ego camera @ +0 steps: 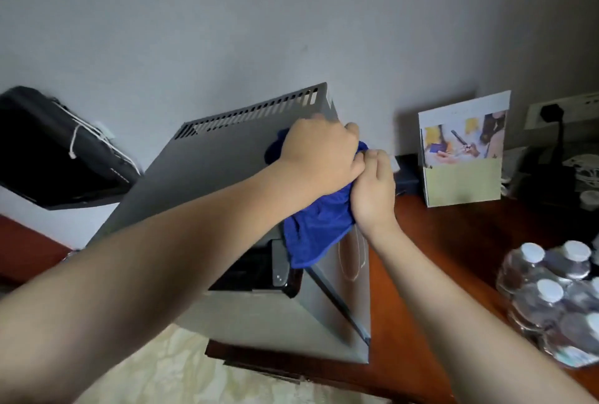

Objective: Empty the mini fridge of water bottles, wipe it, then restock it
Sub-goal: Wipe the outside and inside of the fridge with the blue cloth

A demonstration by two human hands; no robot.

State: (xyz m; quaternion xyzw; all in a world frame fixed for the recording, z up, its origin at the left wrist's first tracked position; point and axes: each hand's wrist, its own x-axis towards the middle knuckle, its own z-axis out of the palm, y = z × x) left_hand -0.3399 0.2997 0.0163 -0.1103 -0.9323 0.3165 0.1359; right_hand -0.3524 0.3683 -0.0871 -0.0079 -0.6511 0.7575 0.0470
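A grey mini fridge [207,173] stands on a brown wooden desk, seen from above, with vent slots along its back edge. Its door [327,316] hangs open at the front, showing a dark inside. A blue cloth [319,228] lies bunched on the fridge's top right edge and drapes down over the front. My left hand [319,157] is closed on the cloth's upper part. My right hand [372,189] grips the cloth right beside it. A shrink-wrapped pack of water bottles [557,303] with white caps sits on the desk at the right.
A standing printed card [463,150] leans against the wall right of the fridge. A wall socket with a black plug [554,112] and dark items sit at the far right. A black bag [55,147] rests at the left. The wooden desk [450,241] runs rightward; pale floor lies below.
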